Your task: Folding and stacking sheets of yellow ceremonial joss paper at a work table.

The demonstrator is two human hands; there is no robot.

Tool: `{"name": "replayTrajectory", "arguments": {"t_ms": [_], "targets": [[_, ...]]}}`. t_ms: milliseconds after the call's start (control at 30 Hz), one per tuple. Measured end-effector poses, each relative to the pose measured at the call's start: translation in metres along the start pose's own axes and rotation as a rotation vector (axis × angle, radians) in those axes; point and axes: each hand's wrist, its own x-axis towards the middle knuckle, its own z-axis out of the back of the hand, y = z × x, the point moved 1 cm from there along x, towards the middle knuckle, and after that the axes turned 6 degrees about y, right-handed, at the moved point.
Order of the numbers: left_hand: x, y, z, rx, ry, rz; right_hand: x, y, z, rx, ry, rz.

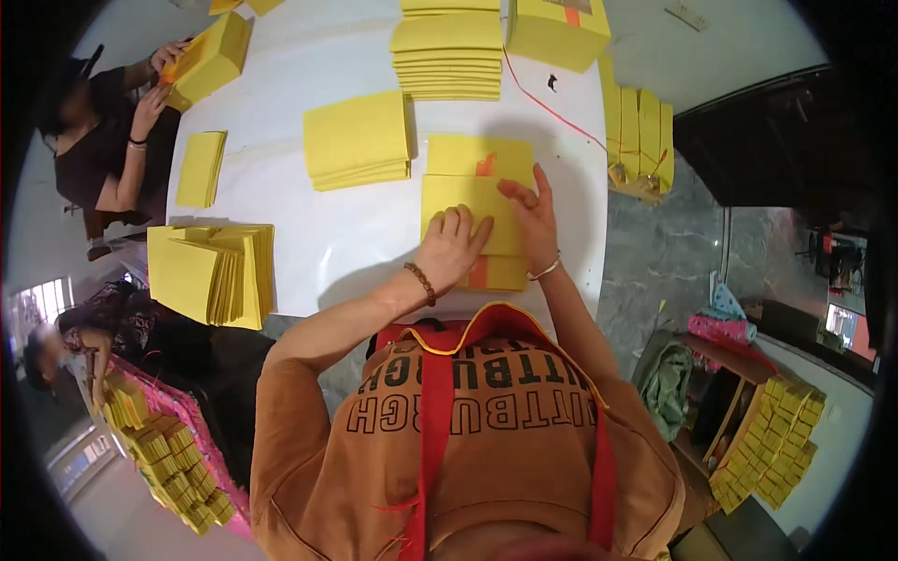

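Observation:
A stack of yellow paper (458, 196) lies on the table in front of me, with a smaller sheet or folded layer across its middle. Orange-red patches show at its far and near ends. My left hand (453, 245) rests on the near left part of this paper, its fingers bent slightly and apart. Along the stack's right edge stands my right hand (535, 220), fingers apart and thumb side toward the paper. Neither hand grips anything that I can see. Left of the far end sits a thick folded pile of yellow paper (355, 140).
The white table (281, 112) holds tall yellow stacks (446, 56), a yellow block (558, 33), a thin pile (200, 168) and fanned paper (210, 273) at its left edge. A red string (552, 110) lies at right. Two people work on the left, one handling a yellow block (213, 61).

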Motion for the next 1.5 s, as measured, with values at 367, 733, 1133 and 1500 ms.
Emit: {"name": "replayTrajectory", "arguments": {"t_ms": [367, 733, 1133, 1500], "targets": [[0.001, 0.117, 0.067, 0.019, -0.417, 0.287, 0.018, 0.036, 0.004, 0.043, -0.3, 0.077], [-0.018, 0.188, -0.017, -0.146, 0.263, 0.345, 0.153, -0.069, -0.13, -0.788, 0.103, -0.278], [-0.043, 0.238, -0.037, -1.297, 0.042, 1.109, 0.132, -0.087, -0.137, -0.751, -0.064, -0.256], [-0.05, 0.233, -0.042, -1.848, -0.273, 0.719, 0.124, -0.072, -0.127, -0.082, -0.093, -0.23]]}}
